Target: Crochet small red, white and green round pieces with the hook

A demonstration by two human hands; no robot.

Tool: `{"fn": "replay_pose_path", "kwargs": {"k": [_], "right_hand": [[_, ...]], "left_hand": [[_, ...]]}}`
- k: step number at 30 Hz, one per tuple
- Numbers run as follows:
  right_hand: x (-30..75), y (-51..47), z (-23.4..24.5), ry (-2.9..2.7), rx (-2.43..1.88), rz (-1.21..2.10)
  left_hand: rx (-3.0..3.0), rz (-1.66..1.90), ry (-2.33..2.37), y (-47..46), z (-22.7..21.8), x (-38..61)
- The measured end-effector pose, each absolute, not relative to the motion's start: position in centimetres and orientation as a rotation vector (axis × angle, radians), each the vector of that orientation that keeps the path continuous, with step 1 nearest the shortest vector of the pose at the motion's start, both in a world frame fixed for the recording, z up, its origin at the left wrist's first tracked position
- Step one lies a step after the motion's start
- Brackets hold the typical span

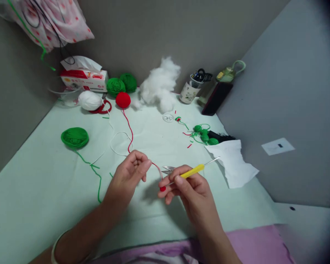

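My left hand [130, 172] is closed, pinching a red yarn strand [129, 135] that runs back to a red yarn ball [123, 99]. My right hand [185, 190] is closed on a yellow-handled crochet hook [194, 171] and also pinches a small red crochet piece [162, 189] at its fingertips. The strand loops between the two hands. Small scissors [168, 169] lie on the table just behind my right fingers.
On the pale green table [30, 205] lie a flat green yarn ball [74, 137], a white ball [89, 100], two green balls [121, 84], white stuffing [161, 86], a tissue box [84, 79], a cup of tools [191, 90], small green crochet pieces [205, 135] and a white tissue [232, 161].
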State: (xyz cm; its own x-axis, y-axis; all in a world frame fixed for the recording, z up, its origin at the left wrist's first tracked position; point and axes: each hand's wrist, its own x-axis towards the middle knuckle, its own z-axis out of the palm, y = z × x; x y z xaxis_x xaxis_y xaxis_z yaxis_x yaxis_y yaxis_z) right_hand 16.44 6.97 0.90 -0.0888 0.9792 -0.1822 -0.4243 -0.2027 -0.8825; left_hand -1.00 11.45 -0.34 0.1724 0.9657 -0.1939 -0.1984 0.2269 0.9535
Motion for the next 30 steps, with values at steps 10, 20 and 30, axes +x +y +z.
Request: {"fn": "replay_pose_path", "kwargs": {"k": [10, 20, 30], "right_hand": [[17.3, 7.0, 0.9, -0.896, -1.047, 1.496], [16.6, 7.5, 0.5, -0.608, -0.923, 1.574], [17.2, 7.7, 1.7, -0.643, -0.828, 1.691]], "left_hand": [[1.207, 0.920, 0.921, 10.3, 1.7, -0.8], [0.879, 0.767, 0.809, 9.7, 0.5, -0.7], [0.571, 0.904, 0.651, 10.2, 2.1, -0.5]]}}
